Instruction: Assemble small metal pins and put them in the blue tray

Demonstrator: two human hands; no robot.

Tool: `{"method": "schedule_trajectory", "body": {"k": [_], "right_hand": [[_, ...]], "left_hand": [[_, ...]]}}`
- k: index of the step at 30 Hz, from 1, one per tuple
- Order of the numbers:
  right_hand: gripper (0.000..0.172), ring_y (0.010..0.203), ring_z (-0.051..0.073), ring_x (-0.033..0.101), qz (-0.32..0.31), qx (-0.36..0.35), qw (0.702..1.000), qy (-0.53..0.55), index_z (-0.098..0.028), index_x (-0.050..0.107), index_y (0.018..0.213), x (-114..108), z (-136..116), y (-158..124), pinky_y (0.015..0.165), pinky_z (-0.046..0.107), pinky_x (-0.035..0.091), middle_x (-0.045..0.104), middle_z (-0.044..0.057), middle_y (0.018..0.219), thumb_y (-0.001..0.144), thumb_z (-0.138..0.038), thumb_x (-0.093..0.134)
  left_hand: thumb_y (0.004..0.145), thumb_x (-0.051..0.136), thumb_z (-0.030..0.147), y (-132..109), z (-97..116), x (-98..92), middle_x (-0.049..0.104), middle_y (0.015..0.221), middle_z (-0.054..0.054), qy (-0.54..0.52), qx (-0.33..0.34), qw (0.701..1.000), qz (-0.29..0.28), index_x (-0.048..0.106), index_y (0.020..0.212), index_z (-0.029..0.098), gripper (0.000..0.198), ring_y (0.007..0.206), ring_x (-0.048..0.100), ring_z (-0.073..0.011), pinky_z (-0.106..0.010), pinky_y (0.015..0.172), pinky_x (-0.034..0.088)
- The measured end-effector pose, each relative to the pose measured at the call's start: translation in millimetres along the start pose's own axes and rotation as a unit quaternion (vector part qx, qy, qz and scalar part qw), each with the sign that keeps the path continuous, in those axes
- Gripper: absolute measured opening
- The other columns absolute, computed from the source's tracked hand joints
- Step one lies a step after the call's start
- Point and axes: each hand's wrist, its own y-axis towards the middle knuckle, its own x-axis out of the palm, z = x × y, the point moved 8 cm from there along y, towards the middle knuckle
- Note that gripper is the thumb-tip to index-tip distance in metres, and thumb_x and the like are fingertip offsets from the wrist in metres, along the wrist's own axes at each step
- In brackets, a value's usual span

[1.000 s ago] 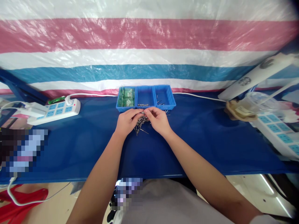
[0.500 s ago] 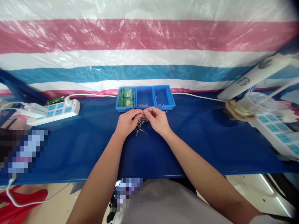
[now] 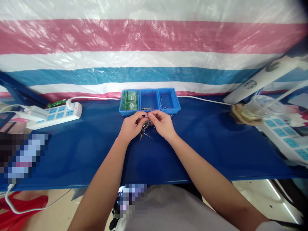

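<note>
My left hand (image 3: 130,125) and my right hand (image 3: 162,123) meet over a small heap of thin metal pins (image 3: 144,130) on the blue table (image 3: 84,147). Both hands are closed in a pinch, and their fingertips hold a small metal piece (image 3: 146,115) between them. Just behind the hands stand three joined blue bins: the left bin (image 3: 129,101) holds green parts, the middle bin (image 3: 148,100) holds small round metal pieces, and the right bin (image 3: 168,100) holds a few pins.
A white power strip (image 3: 60,112) with a plugged-in cable lies at the left. At the right are a plastic cup (image 3: 264,107), another power strip (image 3: 286,136) and a white lamp arm (image 3: 264,77). A striped plastic sheet (image 3: 154,48) hangs behind the table.
The fingertips of both hands have shifted slightly while working the small piece; the hands stay in the same place over the pins.
</note>
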Motion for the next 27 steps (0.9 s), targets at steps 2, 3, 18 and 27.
{"method": "schedule_trajectory", "body": {"k": [2, 3, 18, 27], "right_hand": [[0.038, 0.073, 0.017, 0.067, -0.004, 0.002, 1.0, -0.002, -0.02, 0.074, 0.092, 1.0, 0.1, -0.4, 0.071, 0.032, 0.056, 0.075, 0.004, 0.083, 0.084, -0.057, 0.073], [0.037, 0.074, 0.017, 0.068, -0.007, 0.0, 1.0, -0.004, -0.02, 0.074, 0.093, 1.5, -0.2, -0.8, 0.072, 0.033, 0.056, 0.076, 0.004, 0.084, 0.084, -0.056, 0.073], [0.034, 0.083, 0.019, 0.072, -0.009, -0.016, 1.0, 0.012, -0.02, 0.074, 0.096, 0.6, -2.0, 0.6, 0.081, 0.036, 0.059, 0.078, 0.006, 0.093, 0.084, -0.052, 0.075], [0.034, 0.086, 0.021, 0.074, -0.017, -0.02, 0.999, -0.021, -0.022, 0.075, 0.101, 2.5, -5.2, -3.4, 0.082, 0.037, 0.06, 0.079, 0.006, 0.095, 0.084, -0.051, 0.076]], "left_hand": [[0.099, 0.06, 0.035, 0.4, 0.1, 0.2, 0.071, 0.08, 0.001, -0.004, 0.003, 1.0, -0.001, 0.068, 0.112, 0.022, 0.021, 0.067, 0.065, -0.011, -0.022, 0.068, 0.051], [0.099, 0.059, 0.035, 0.6, -0.1, 0.1, 0.071, 0.081, 0.001, -0.003, 0.003, 1.0, -0.004, 0.068, 0.112, 0.022, 0.021, 0.068, 0.065, -0.0113, -0.022, 0.068, 0.051], [0.099, 0.06, 0.038, 0.6, -1.2, -1.0, 0.071, 0.077, 0.002, -0.011, 0.004, 1.0, 0.01, 0.068, 0.113, 0.021, 0.024, 0.065, 0.064, -0.0103, -0.022, 0.067, 0.051], [0.102, 0.053, 0.045, -0.9, -7.4, -1.0, 0.072, 0.077, 0.0, -0.01, -0.032, 0.999, -0.011, 0.069, 0.102, 0.02, 0.03, 0.063, 0.064, -0.012, -0.024, 0.064, 0.051]]}}
